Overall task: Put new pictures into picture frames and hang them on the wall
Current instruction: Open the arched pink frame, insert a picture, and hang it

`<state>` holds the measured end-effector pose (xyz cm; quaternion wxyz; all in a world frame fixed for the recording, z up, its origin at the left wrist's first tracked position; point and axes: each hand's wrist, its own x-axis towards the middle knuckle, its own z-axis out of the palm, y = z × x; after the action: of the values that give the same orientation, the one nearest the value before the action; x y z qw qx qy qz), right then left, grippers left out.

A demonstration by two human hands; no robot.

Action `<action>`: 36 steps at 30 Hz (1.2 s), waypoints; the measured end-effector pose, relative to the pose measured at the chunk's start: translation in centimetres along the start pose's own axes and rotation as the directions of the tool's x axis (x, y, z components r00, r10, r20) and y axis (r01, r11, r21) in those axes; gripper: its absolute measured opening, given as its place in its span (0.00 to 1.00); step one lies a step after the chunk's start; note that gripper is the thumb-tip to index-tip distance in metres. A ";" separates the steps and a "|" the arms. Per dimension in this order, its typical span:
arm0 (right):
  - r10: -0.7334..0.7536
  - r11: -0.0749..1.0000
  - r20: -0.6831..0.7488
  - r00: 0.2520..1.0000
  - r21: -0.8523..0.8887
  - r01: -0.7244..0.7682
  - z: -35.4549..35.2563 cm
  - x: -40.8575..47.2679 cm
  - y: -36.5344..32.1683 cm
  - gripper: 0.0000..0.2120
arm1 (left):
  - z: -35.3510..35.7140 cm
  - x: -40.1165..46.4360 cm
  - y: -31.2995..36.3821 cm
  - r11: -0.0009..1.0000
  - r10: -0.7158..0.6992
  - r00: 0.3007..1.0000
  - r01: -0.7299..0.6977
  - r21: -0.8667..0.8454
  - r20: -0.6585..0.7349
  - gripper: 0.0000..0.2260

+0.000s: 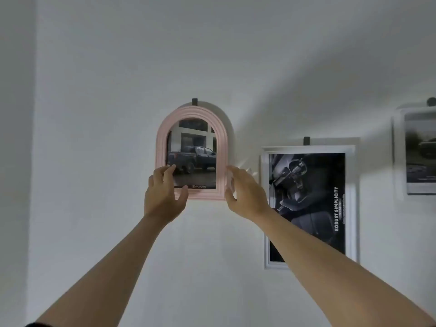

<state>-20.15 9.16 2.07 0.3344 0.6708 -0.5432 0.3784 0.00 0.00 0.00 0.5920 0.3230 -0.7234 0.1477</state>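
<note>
1. Head view: a pink arched picture frame (pixel 191 152) hangs on the white wall (pixel 94 114) from a dark hook (pixel 194 101), holding a photo of a dark pickup truck (pixel 191 156).
2. The left hand (pixel 164 197) grips the frame's lower left corner, fingers curled over its front, thumb under its bottom edge.
3. The right hand (pixel 245 192) clasps the lower right edge, fingers loosely bent.
4. Right of it hangs a white rectangular frame (pixel 351 204); another white frame (pixel 398 152) is cut off at the edge.

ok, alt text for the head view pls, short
Both hands, left hand and right hand, grip the lower corners of a pink arched frame holding a truck photo, hung from a dark hook on a white wall. Two white frames hang to its right.
</note>
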 end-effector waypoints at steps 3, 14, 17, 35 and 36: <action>0.000 1.000 -0.107 0.994 -0.005 -0.001 0.7 0.6 0.0 0.21 | -0.2 0.1 -1.6 0.991 -0.132 0.991 0.133 0.001 0.026 0.29; 0.073 0.994 -0.257 0.964 0.095 -0.050 3.7 1.3 -0.9 0.22 | 0.5 0.7 -3.9 0.921 -0.242 0.962 0.268 -0.283 0.123 0.32; 0.121 0.982 -0.290 0.949 0.176 -0.071 4.1 1.4 -1.3 0.23 | 0.1 0.9 -4.1 0.923 -0.220 0.969 0.245 -0.295 0.117 0.31; 0.218 0.919 -0.113 0.969 0.359 -0.165 1.0 -7.6 -3.4 0.27 | -5.6 -7.6 -0.7 0.834 -0.249 0.919 0.364 -0.415 0.305 0.34; 0.241 0.909 -0.080 0.967 0.367 -0.196 0.7 -8.7 -3.6 0.27 | -5.9 -8.8 -0.3 0.835 -0.251 0.914 0.371 -0.407 0.319 0.35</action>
<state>-17.56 13.38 -6.00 0.1958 0.6305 -0.5153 0.5465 5.45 5.89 -6.95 0.5704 0.3043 -0.7440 -0.1687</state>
